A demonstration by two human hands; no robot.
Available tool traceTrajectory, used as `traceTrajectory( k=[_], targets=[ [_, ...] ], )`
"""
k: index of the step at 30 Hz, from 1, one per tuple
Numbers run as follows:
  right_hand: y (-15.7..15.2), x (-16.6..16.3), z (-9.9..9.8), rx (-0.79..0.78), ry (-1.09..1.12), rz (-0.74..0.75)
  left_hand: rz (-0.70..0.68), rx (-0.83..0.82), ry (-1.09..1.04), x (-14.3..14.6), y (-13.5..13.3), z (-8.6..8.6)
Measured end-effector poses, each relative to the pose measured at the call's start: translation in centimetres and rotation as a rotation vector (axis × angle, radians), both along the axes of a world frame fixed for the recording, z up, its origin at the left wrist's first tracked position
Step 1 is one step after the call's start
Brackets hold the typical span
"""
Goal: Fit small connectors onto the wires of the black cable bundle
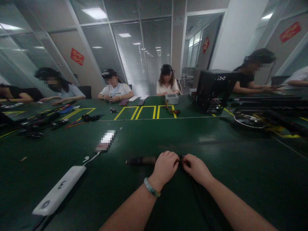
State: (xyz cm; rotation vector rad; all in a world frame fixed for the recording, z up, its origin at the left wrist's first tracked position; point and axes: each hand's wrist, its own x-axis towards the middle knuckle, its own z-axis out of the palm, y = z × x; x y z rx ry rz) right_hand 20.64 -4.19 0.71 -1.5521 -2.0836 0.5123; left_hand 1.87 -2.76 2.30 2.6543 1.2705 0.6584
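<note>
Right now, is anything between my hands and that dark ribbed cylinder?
Nothing visible is. Your left hand lies over the dark ribbed cylinder, and your right hand sits just beside it. The white rectangular power bank lies apart, leftward.

Nearby are one left hand [165, 167], one right hand [195, 168], one bangle [152, 187], one white power bank [59, 190] and one phone [105, 141], and farther off six people [167, 84], one black computer case [213, 91] and three red wall signs [77, 56].
</note>
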Motion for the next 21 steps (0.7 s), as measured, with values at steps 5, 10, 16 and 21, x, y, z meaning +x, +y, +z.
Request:
traceTrajectory(
  k=[5, 10, 16, 21],
  targets=[
    [-0.16, -0.13, 0.03, 0.043, -0.02, 0.051, -0.003, 0.009, 0.004, 0.02, 0.07, -0.29],
    [-0.31, -0.21, 0.32, 0.064, -0.031, 0.072, -0.015, 0.016, -0.007, 0.0, 0.17, -0.52],
    [-0.16, -0.27, 0.17, 0.033, 0.005, -0.01, -0.027, 0.021, -0.035, 0.01, 0.19, -0.51],
    [-0.17, -0.11, 0.11, 0.023, 0.076, -0.048, -0.027, 0.021, -0.048, -0.03, 0.12, -0.45]
  ],
)
